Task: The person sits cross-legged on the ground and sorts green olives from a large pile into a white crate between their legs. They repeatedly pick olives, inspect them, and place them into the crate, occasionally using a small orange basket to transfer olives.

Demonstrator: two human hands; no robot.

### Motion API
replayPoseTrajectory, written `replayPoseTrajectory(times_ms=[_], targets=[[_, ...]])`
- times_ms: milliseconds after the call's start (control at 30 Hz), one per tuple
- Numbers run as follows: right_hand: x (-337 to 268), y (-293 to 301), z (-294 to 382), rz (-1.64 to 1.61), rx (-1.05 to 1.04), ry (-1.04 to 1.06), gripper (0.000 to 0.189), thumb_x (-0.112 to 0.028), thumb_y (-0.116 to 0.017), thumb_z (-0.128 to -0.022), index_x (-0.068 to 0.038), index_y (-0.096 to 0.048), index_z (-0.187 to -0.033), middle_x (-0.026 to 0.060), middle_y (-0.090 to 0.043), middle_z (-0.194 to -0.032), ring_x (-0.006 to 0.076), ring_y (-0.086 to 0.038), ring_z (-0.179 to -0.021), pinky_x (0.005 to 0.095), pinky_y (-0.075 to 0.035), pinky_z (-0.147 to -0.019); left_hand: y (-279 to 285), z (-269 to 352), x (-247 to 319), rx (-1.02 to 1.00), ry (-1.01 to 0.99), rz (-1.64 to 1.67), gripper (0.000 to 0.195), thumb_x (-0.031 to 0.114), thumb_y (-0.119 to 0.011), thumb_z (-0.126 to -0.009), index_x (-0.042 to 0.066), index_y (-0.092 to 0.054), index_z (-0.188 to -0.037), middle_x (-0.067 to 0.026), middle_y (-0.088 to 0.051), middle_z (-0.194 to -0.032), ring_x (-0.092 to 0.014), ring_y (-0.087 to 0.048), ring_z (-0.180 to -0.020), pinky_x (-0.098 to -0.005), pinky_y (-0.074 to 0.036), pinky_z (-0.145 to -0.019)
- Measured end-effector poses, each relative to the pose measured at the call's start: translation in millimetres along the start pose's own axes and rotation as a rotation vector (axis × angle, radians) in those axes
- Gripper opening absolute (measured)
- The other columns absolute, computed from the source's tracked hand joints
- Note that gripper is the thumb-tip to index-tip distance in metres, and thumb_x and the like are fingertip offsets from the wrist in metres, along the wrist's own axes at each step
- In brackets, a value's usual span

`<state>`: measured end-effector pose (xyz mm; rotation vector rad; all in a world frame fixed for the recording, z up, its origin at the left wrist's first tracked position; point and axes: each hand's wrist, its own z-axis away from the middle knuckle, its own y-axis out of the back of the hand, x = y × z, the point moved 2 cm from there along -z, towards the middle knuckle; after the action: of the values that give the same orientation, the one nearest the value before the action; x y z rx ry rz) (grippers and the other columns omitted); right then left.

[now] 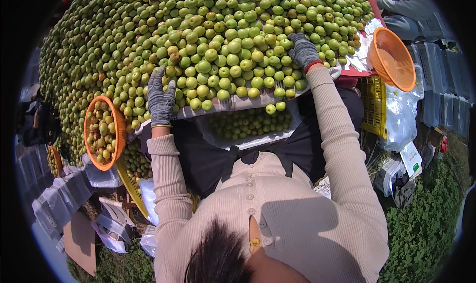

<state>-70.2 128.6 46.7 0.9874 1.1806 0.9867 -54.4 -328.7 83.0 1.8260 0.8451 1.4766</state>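
Note:
A broad heap of green jujubes (223, 45) covers the sloping table before me, some yellowish or brown-tinged. My left hand (161, 95), in a grey knit glove, lies at the near left of the heap with its fingers apart, touching the fruit. Farther up on the right, my right hand (304, 51), gloved alike, reaches over the jujubes; its fingertips are partly hidden, so a grip cannot be made out. Below the cloth edge (238, 103), a lined crate (256, 143) between my legs contains more jujubes. Two loose jujubes (275, 107) show just past that edge.
An orange basket (123, 134) of browner fruit stands on the left. Another orange basket (392, 59) sits tilted at the right corner, beside white paper (360, 52). Yellow crates (373, 106) flank me. Someone's grey sleeve (405, 4) shows at upper right. Clear plastic bags (399, 115) hang nearby.

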Motion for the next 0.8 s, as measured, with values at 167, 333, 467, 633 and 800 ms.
replayPoseTrajectory(times_ms=[167, 333, 467, 633, 800], targets=[[-17.2, 10.8, 10.2, -0.616, 0.326, -0.019, 0.028, -0.029, -0.067, -0.089, -0.008, -0.067, -0.107, 0.0159, -0.067, -0.104, 0.0306, -0.065, -0.098, 0.0399, -0.052, -0.089, -4.3, 13.4, 39.7, 0.272, -0.192, 0.091, 0.041, 0.006, -0.065, -0.088, 0.007, -0.060, -0.130, -0.0127, -0.064, -0.124, -0.027, -0.058, -0.120, -0.0397, -0.041, -0.107], [-113.3, 20.3, -20.4, -0.574, 0.208, 0.222, 0.031, -0.031, -0.063, -0.092, -0.015, -0.068, -0.118, 0.0115, -0.069, -0.111, 0.0290, -0.067, -0.100, 0.0383, -0.053, -0.091, -25.7, 13.7, 67.7, 0.039, 0.126, 0.918, 0.032, 0.000, -0.054, -0.097, 0.001, -0.059, -0.128, -0.0081, -0.066, -0.118, -0.015, -0.063, -0.106, -0.0292, -0.053, -0.094], [-189.1, 10.9, -64.1, -0.209, -0.103, 0.224, 0.036, -0.013, -0.061, -0.090, -0.016, -0.062, -0.126, 0.0125, -0.055, -0.136, 0.0308, -0.059, -0.121, 0.0434, -0.050, -0.099, -13.4, 21.1, 73.2, -0.174, 0.293, 1.033, 0.033, 0.009, -0.049, -0.101, 0.002, -0.056, -0.133, -0.0121, -0.067, -0.117, -0.016, -0.069, -0.091, -0.0281, -0.059, -0.078], [-208.8, 28.0, -66.7, -0.037, -0.258, 0.177, 0.043, -0.019, -0.071, -0.082, -0.016, -0.063, -0.124, 0.0184, -0.056, -0.131, 0.0340, -0.063, -0.114, 0.0433, -0.054, -0.092, 5.2, 52.5, 73.6, -0.294, 0.577, 1.232, 0.045, 0.026, -0.049, -0.103, 0.008, -0.043, -0.144, -0.0173, -0.062, -0.124, -0.022, -0.069, -0.094, -0.0283, -0.061, -0.069], [-242.9, 27.1, 33.7, -0.735, -0.334, 0.648, 0.045, -0.028, -0.077, -0.080, -0.014, -0.067, -0.122, 0.0125, -0.062, -0.119, 0.0279, -0.062, -0.111, 0.0378, -0.050, -0.098, -9.6, 44.9, 75.4, -0.323, 0.618, 1.918, 0.052, 0.041, -0.043, -0.104, 0.007, -0.041, -0.143, -0.0191, -0.057, -0.128, -0.022, -0.067, -0.093, -0.0248, -0.055, -0.051]])
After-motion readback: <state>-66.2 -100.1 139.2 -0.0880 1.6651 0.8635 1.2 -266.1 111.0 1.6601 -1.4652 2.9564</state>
